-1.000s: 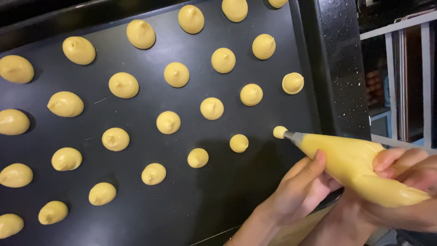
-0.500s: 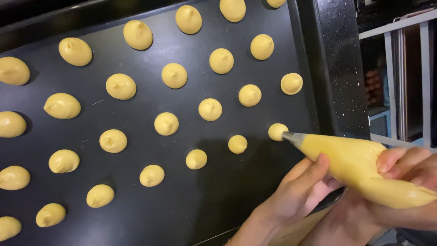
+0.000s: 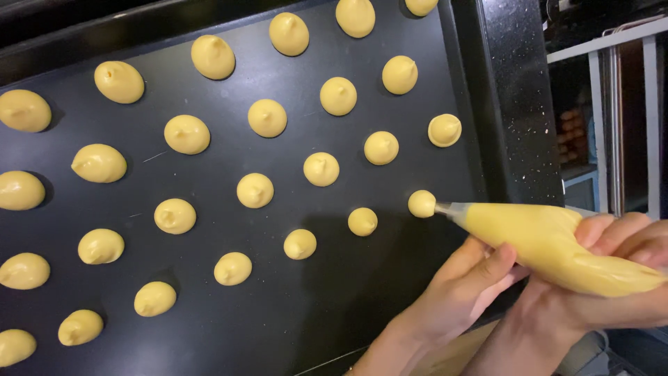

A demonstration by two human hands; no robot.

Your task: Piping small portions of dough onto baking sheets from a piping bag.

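Underneath, dark baking tray [image 3: 292, 327], speckled counter [image 3: 518, 104]

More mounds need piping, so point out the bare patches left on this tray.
Free: the near strip of the dark tray, between the lowest row of dough mounds and the left hand, under the piping bag. Crowded: everything above and left, evenly dotted.

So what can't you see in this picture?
Head view only:
- Tray: its left, top and bottom edges are cut off by the frame, so the blob count is unknown.
- Bag: its back end is hidden under the right hand.
- Left hand: partly tucked beneath the bag.
- Blob: whether the tip touches it is too close to tell.
- Shelf: its contents are too dark and small.
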